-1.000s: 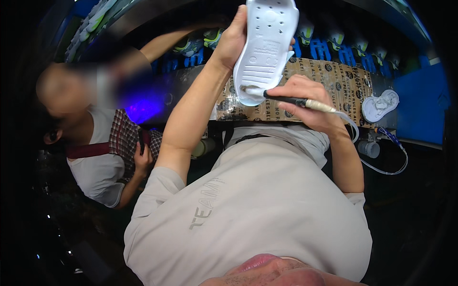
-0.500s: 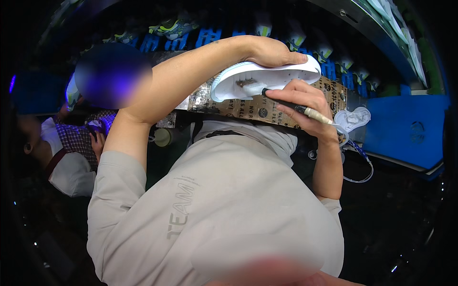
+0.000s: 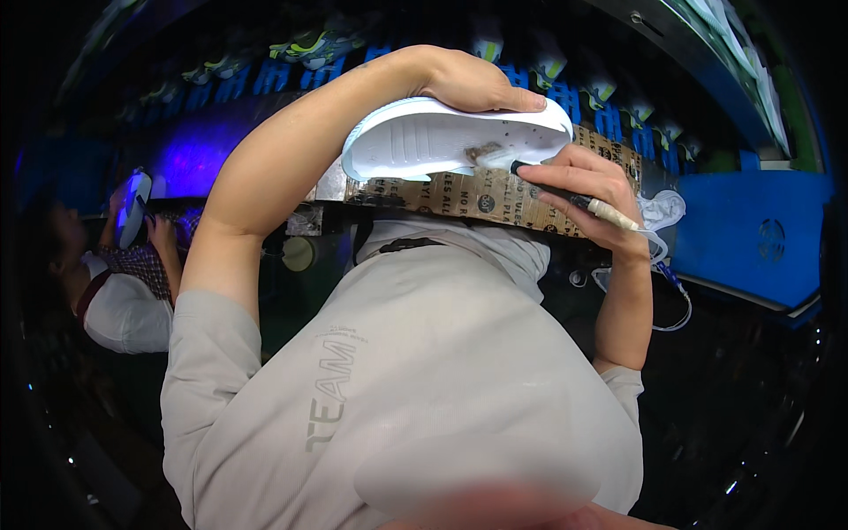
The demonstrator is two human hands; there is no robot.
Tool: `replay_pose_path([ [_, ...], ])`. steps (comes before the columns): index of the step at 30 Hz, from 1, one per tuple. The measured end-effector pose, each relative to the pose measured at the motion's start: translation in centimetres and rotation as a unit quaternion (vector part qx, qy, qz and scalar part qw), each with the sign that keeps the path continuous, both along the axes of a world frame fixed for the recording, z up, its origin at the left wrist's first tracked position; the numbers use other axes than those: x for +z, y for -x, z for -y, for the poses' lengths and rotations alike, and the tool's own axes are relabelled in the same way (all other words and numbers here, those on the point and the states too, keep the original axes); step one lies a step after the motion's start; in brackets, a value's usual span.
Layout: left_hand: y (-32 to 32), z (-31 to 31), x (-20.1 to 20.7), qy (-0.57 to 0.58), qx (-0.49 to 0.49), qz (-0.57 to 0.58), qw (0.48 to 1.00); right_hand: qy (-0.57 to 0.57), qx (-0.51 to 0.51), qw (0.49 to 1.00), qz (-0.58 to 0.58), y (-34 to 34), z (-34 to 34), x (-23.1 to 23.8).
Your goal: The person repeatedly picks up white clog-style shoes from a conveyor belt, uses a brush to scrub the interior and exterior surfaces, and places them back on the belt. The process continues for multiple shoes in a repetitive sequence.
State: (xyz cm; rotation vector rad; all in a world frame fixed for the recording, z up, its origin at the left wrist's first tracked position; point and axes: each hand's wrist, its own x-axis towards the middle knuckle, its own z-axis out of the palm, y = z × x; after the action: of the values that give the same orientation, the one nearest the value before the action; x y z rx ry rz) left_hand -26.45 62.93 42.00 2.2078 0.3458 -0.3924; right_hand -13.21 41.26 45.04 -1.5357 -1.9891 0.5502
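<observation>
A white shoe sole (image 3: 397, 146) is tilted so its hollow inner side faces me. My left hand (image 3: 481, 84) grips its far rim, with the thumb along the edge towards the right end and the other fingers hidden behind. In my right hand (image 3: 605, 194) is a brush (image 3: 556, 190) with a dark handle, pale at its rear, and a thin white tube runs off past the wrist. The brown-and-white bristles touch the inside of the sole, right of its middle.
Below the sole lies a bench top covered in printed brown tape (image 3: 490, 203). White crumpled cloth (image 3: 662, 210) sits beside a blue panel (image 3: 742, 234) on the right. Several shoe uppers on blue supports (image 3: 318, 53) line the far side. A co-worker (image 3: 124, 300) at left holds another sole.
The sole has shifted left with my left hand. The brush and my right hand have moved right, so the bristles now touch nearer the sole's right end. The co-worker's sole has come into view.
</observation>
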Motion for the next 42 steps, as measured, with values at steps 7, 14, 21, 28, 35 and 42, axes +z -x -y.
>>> replay_pose_path([
  [7,1.2,-0.4,1.4,-0.008,-0.013,-0.026,1.0,-0.005,-0.026,1.0,0.01,-1.2,0.8,0.4],
  [14,2.2,-1.1,1.1,-0.005,-0.012,-0.029,1.0,-0.054,-0.022,0.994,0.095,-2.2,0.9,1.3],
  [21,3.3,-1.7,-3.1,0.09,0.145,-0.064,0.983,0.011,0.015,1.0,-0.001,-2.8,1.9,0.5],
  [28,9.4,1.0,-13.3,0.818,0.33,0.193,0.43,0.037,-0.244,0.942,-0.229,-3.8,3.3,-7.9],
  [35,16.3,10.6,-19.8,0.833,0.365,0.249,0.333,-0.006,-0.348,0.857,-0.38,-2.5,4.1,-20.7],
  [42,13.5,7.2,-13.6,0.796,0.239,0.158,0.533,-0.012,-0.374,0.856,-0.357,-1.2,4.2,-22.9],
])
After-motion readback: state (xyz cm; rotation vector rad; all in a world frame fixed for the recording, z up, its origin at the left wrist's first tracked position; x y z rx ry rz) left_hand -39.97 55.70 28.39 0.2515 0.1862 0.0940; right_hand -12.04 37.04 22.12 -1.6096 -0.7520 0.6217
